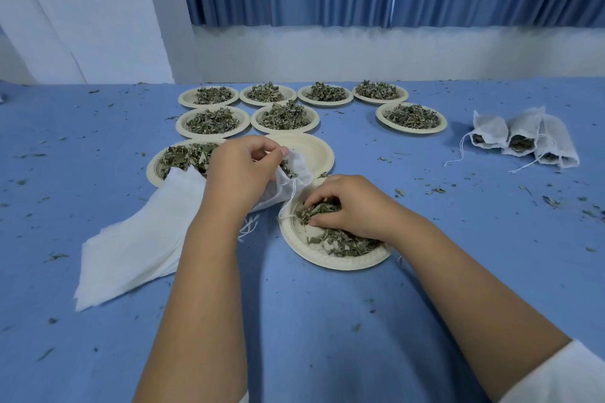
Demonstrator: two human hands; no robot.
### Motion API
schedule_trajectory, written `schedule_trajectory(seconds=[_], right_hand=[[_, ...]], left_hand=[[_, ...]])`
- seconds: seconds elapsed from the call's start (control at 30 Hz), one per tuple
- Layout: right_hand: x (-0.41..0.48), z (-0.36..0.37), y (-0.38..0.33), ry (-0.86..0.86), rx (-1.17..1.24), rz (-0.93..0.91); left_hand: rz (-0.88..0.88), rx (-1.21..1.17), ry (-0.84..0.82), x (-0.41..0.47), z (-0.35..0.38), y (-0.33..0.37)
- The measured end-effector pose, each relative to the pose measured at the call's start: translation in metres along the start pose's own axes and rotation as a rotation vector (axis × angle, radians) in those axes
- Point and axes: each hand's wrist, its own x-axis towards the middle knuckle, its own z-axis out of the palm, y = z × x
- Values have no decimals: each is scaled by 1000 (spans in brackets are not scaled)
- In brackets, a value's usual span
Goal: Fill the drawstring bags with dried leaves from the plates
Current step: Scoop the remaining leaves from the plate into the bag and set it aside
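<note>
Head view — white bag [302, 170], open-mouthed

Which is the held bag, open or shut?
Open. The left hand pinches up the rim of the bag; leaves show inside its mouth.

Matt blue cloth covers the bench [327, 321]; plates [330, 260] look like embossed paper pulp; bags [489, 129] are thin white gauzy fabric.
</note>
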Motion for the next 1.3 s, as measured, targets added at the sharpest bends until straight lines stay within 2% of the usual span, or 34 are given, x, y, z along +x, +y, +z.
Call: schedule_trajectory(seconds=[0.13, 0.27, 0.4, 0.77, 1.07, 1.2, 1.3], right_hand=[[-1, -4, 7, 103, 65, 72], [-1, -10, 8, 168, 201, 141], [-3, -18, 3, 204, 543, 201], [-9, -32, 5, 245, 864, 308], [-7, -28, -7, 143, 1279, 162], [-7, -24, -7, 133, 1287, 155], [-7, -22, -4, 174, 1104, 211]], left_hand=[[-11, -21, 35, 2, -1, -2], [-21, -16, -5, 1, 2, -3], [-37, -30, -48, 1, 6, -2], [-26, -4, -68, -3, 6, 3], [-69, -58, -186, -7, 16, 15], [-137, -107, -178, -7, 19, 17], [-181, -184, -172, -7, 19, 18]])
